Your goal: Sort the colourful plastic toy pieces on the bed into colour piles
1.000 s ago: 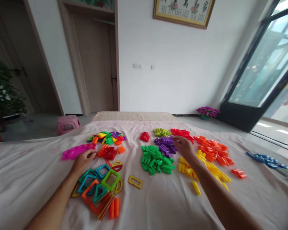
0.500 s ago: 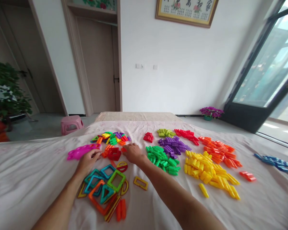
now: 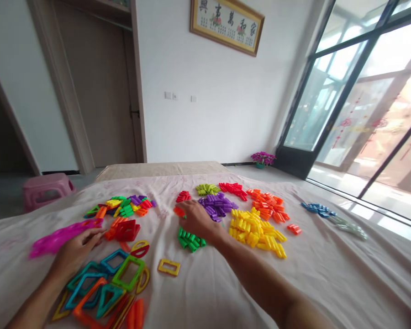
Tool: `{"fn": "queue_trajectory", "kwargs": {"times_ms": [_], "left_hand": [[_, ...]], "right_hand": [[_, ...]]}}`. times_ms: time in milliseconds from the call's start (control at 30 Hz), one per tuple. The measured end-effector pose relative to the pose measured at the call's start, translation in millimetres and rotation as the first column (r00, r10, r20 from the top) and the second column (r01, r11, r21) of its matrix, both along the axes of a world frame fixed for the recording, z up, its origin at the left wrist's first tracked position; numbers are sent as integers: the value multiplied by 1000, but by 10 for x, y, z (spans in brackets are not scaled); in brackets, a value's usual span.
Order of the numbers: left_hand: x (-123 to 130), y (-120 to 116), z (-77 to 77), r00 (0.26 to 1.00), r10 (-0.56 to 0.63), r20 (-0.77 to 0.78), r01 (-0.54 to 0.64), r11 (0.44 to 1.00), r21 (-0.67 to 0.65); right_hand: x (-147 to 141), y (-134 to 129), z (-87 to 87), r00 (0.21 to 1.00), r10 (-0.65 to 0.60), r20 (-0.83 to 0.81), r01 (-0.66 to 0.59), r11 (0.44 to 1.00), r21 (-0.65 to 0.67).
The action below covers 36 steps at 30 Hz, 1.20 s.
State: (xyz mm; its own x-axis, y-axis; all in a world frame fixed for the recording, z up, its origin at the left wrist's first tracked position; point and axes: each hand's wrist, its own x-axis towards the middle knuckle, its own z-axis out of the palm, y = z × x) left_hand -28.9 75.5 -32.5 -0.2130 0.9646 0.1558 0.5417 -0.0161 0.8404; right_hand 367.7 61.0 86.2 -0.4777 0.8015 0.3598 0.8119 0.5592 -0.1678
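My right hand (image 3: 196, 218) reaches over the green plastic sticks (image 3: 191, 240). Its fingers close on an orange-red plastic stick (image 3: 179, 211), just in front of the small red pile (image 3: 183, 196). My left hand (image 3: 82, 246) rests on the cloth with loosely bent fingers and thumb apart. Its fingertips lie beside orange sticks (image 3: 116, 222) and red square frames (image 3: 127, 230). Magenta pieces (image 3: 61, 235) lie just behind it. Nearer to me are magnetic tiles, among them a green square frame (image 3: 113, 274) and a teal triangle (image 3: 110, 299).
Purple sticks (image 3: 219, 205), yellow sticks (image 3: 255, 228), orange sticks (image 3: 269, 204) and blue sticks (image 3: 317, 209) form piles on the right. A mixed heap (image 3: 126, 208) lies left. One yellow rectangular frame (image 3: 169, 260) lies alone. A pink stool (image 3: 46, 189) stands beyond the cloth (image 3: 219, 292).
The view has turned to the right. My right hand has moved from beside the red frames to over the green pile, carrying the orange-red stick. My left hand stays near the magenta pieces.
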Motion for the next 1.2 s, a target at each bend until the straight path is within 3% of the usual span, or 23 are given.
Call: {"fn": "queue_trajectory", "kwargs": {"times_ms": [67, 133, 333, 433, 467, 533, 600, 667, 733, 833, 900, 967, 1067, 1200], "left_hand": [[-12, 18, -18, 1000, 0, -16, 0, 1000, 1], [-18, 32, -33, 999, 4, -49, -4, 1000, 5], [-10, 30, -48, 996, 4, -89, -4, 1000, -1], [27, 5, -29, 998, -29, -57, 30, 999, 15], [42, -2, -21, 999, -26, -33, 26, 999, 23], [70, -7, -9, 1000, -23, -6, 23, 998, 63], [90, -5, -9, 1000, -25, -7, 26, 995, 97], [101, -2, -20, 999, -29, -14, 30, 994, 105], [108, 0, -33, 999, -42, -19, 43, 994, 98], [125, -3, -30, 995, -79, -58, 84, 992, 95], [143, -12, -8, 991, -85, -107, 96, 990, 99], [162, -24, 20, 988, -72, -140, 87, 991, 100], [180, -42, 51, 990, -57, -133, 69, 994, 89], [174, -42, 45, 991, -62, -122, 73, 994, 84]], "right_hand": [[487, -14, 68, 989, -137, -60, 139, 990, 25], [993, 16, 81, 943, -323, -84, 327, 945, 32], [2371, 107, 38, 677, -735, 38, 736, 677, -11], [2826, 150, 18, 552, -828, 92, 833, 553, -25], [2908, 180, 6, 533, -840, 107, 845, 535, -13], [2924, 255, -23, 558, -824, 98, 825, 564, 48], [2717, 315, -48, 647, -761, 52, 752, 648, 118], [2304, 324, -63, 773, -634, -22, 629, 763, 146], [1756, 270, -72, 892, -438, -116, 450, 884, 123], [890, 102, -105, 969, -84, -231, 105, 991, 83], [394, -25, -151, 957, 79, -280, -72, 997, 36], [-2, -121, -216, 932, 159, -326, -176, 984, -23], [-426, -150, -339, 918, 176, -356, -231, 966, -118], [-767, -11, -565, 933, 112, -342, -197, 955, -224]]}}
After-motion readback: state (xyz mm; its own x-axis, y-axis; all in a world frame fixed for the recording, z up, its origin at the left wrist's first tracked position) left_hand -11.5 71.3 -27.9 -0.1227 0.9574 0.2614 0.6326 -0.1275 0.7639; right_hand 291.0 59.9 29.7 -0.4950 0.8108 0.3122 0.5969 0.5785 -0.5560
